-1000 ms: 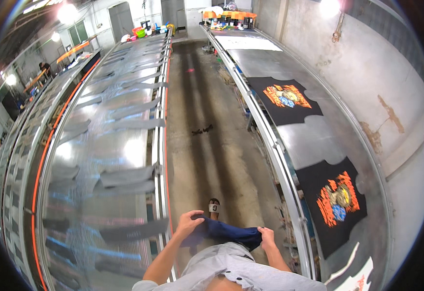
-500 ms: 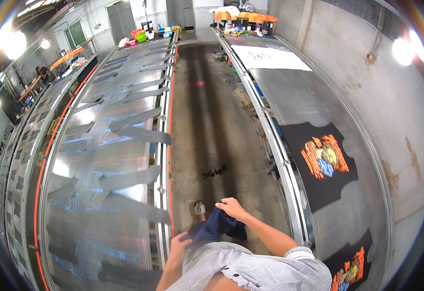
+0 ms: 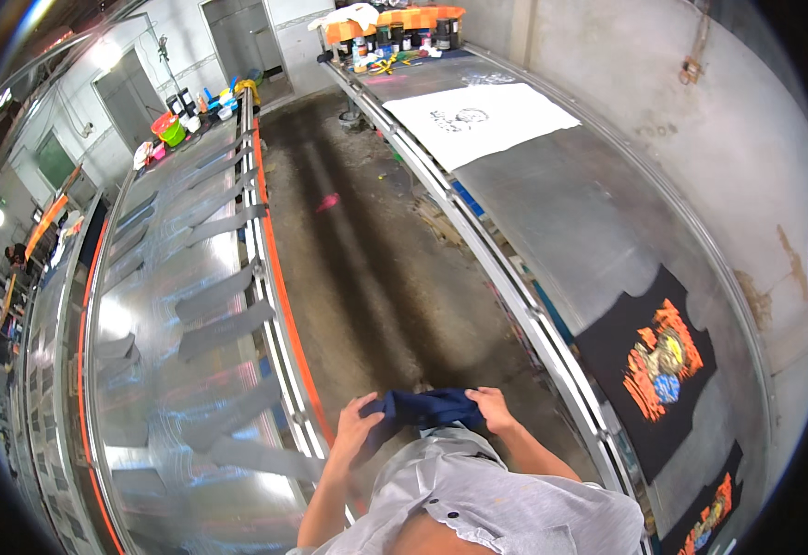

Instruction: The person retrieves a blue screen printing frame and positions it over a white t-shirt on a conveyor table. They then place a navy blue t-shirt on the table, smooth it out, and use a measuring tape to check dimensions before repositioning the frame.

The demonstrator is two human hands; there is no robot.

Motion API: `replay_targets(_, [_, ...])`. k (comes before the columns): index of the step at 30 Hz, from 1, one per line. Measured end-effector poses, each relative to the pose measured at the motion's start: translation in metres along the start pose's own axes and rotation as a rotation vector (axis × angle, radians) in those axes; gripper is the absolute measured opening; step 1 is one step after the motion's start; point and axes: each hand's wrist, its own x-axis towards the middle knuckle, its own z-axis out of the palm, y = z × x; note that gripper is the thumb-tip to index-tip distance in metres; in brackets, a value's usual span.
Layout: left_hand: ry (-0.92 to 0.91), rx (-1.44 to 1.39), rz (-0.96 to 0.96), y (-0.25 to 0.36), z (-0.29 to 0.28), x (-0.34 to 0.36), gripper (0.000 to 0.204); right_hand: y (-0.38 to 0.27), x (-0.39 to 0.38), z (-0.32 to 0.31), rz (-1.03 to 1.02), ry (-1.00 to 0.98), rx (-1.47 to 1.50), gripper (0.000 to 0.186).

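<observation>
A dark navy piece of cloth (image 3: 427, 407) is stretched between my two hands in front of my body, over the aisle. My left hand (image 3: 356, 425) grips its left end with the fingers closed. At the other end, my right hand (image 3: 492, 410) pinches the fabric. The cloth sags and bunches in the middle, so its full shape cannot be made out. Neither hand touches the tables on either side.
Left of me runs a long metal table (image 3: 173, 370) with grey fabric strips. The right table (image 3: 552, 213) bears a white printed sheet (image 3: 506, 125) and black shirt panels (image 3: 598, 342) with orange prints. Bottles (image 3: 399, 39) and buckets (image 3: 173, 134) stand at the far ends.
My right hand has moved right and a little lower, pulling the cloth out sideways between both hands. My left hand has risen slightly. The view has turned toward the right.
</observation>
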Motion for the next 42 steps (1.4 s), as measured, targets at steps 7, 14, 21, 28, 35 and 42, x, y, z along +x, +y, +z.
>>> replay_targets(7, [-0.151,-0.308,-0.097,0.005,-0.016,0.246,0.045,-0.120,0.219,0.131,-0.026,-0.618,-0.189,0.047])
replay_targets(14, [-0.120,-0.550,0.054,0.121,-0.068,0.443,0.053,-0.308,0.327,0.286,-0.523,-0.843,-0.223,0.033])
replay_targets(21, [0.147,-0.694,0.013,0.148,-0.143,0.677,0.040,-0.624,0.529,0.256,-0.560,-0.175,0.131,0.026])
replay_targets(28, [0.005,-0.468,-0.092,0.168,-0.210,0.932,0.030,-0.858,0.557,0.198,-1.007,0.512,0.476,0.047])
replay_targets(35, [-0.272,-0.211,-0.190,0.161,-0.243,1.206,0.032,-0.918,0.812,0.252,-0.896,0.865,-0.236,0.039])
replay_targets(42, [-0.241,0.584,-0.522,0.010,-0.353,1.330,0.031,-1.015,0.994,0.399,-0.570,0.593,-0.744,0.041])
